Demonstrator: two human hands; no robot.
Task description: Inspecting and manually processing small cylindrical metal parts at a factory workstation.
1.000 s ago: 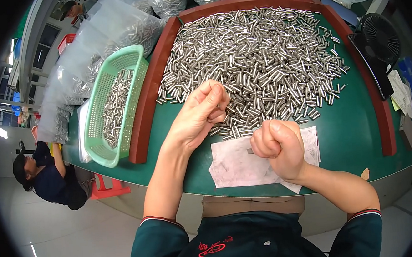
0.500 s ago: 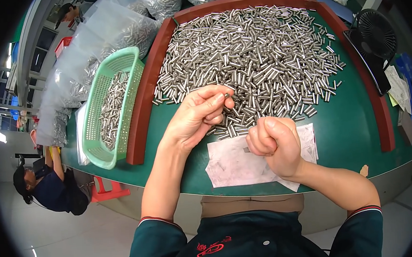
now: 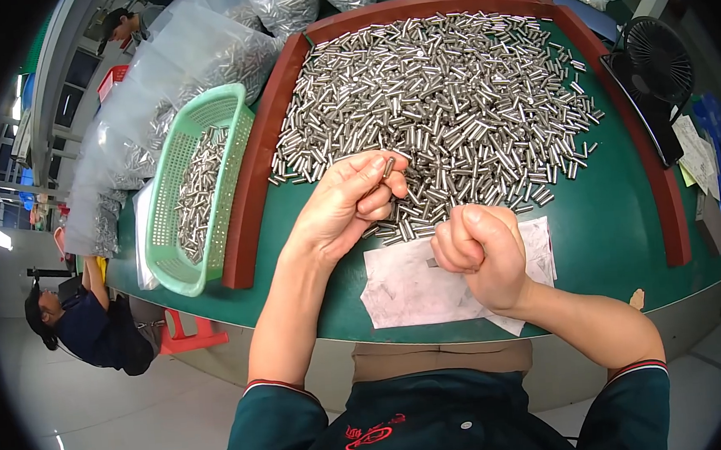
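A big heap of small shiny metal pins [image 3: 444, 102] covers the green table top [image 3: 620, 232] inside a brown raised rim [image 3: 246, 199]. My left hand [image 3: 347, 205] hovers over the near edge of the heap and pinches one metal pin [image 3: 388, 168] between thumb and fingertips. My right hand [image 3: 480, 254] is closed in a fist above a white sheet of paper [image 3: 415, 288]; what it holds is hidden. A green plastic basket [image 3: 195, 186] with several pins in it stands left of the rim.
Clear bags of pins [image 3: 190, 61] pile at the back left. A black fan [image 3: 651, 71] stands at the right, papers [image 3: 698, 151] beside it. A seated person [image 3: 83, 320] is at lower left, another person [image 3: 125, 24] at the far back.
My left hand has shifted slightly and now holds a single pin up between its fingertips. My right fist stays over the paper, barely moved.
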